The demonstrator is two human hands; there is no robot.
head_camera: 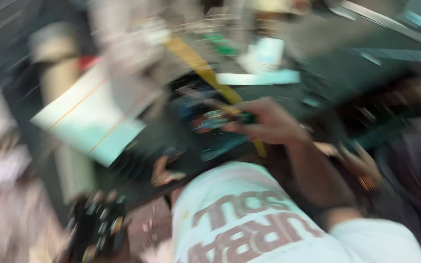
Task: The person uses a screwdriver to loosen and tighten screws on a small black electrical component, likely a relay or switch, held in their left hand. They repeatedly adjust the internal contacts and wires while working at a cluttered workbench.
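The picture is heavily motion-blurred. My right hand [266, 124] reaches forward over a dark work surface [347, 73], and its fingers are closed on a small dark object with green and blue parts [220, 121]. A pale, finger-like shape [164, 171] lies just left of my white printed shirt [249, 219]. It may be my left hand, but the blur hides what it does.
A white sheet with thin orange lines [91, 117] lies at the left. A yellow strip [205, 73] runs diagonally across the surface. A dark object with several coloured bits [96, 229] sits at the lower left. Another blurred hand [361, 163] shows at the right.
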